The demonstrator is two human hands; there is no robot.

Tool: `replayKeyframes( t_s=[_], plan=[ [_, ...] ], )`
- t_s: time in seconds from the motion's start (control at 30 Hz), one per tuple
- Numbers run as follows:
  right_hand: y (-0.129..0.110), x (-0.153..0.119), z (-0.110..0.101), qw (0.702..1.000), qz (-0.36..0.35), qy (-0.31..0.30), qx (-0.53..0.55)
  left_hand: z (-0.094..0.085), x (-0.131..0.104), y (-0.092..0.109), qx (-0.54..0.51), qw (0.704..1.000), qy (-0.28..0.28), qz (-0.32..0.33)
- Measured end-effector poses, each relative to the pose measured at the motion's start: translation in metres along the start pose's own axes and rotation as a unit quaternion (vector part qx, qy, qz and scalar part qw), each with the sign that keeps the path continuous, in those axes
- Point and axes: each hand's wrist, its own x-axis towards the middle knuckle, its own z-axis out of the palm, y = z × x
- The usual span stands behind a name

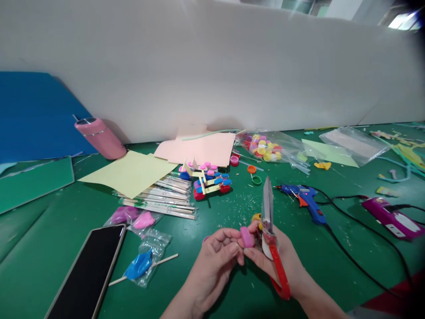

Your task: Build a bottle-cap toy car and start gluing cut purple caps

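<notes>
Low in the middle, my left hand (222,261) pinches a small pink plastic cap (246,237) between thumb and fingers. My right hand (288,252) is closed around red-handled scissors (280,270), blades pointing up, and its thumb and fingertips also touch the cap. A bit of yellow (256,217) shows by the right fingers; its kind is unclear. Beyond the hands stands a small craft model (209,184) of wooden sticks with coloured caps and blue and pink pieces. Orange (251,169) and green (256,180) caps lie past the scissor tips.
At right lie a blue glue gun (307,199), its black cord and a purple power strip (393,217). A bag of caps (264,148) is at the back. On the left are a phone (88,270), wrapped sticks (166,197), paper (129,173) and a leaning pink tumbler (101,138).
</notes>
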Motion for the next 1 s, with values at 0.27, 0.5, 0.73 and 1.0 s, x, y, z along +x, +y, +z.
replayKeyframes(
  t_s=[0.27, 0.5, 0.73, 1.0],
  plan=[
    [0.001, 0.003, 0.004, 0.998, 0.035, -0.056, -0.021, 0.002, 0.002, -0.001, 0.048, 0.999, 0.008, 0.007],
    [-0.007, 0.002, -0.004, 0.992, 0.035, -0.013, -0.123, -0.002, 0.0, 0.001, 0.036, 0.996, 0.05, 0.061],
    [-0.013, -0.013, -0.025, 0.921, 0.036, -0.022, -0.387, 0.001, -0.001, 0.007, 0.088, 0.981, 0.115, 0.129],
    [-0.004, -0.025, -0.035, 0.863, 0.065, -0.029, -0.501, 0.003, 0.0, 0.002, 0.187, 0.946, 0.18, 0.196]
  ],
)
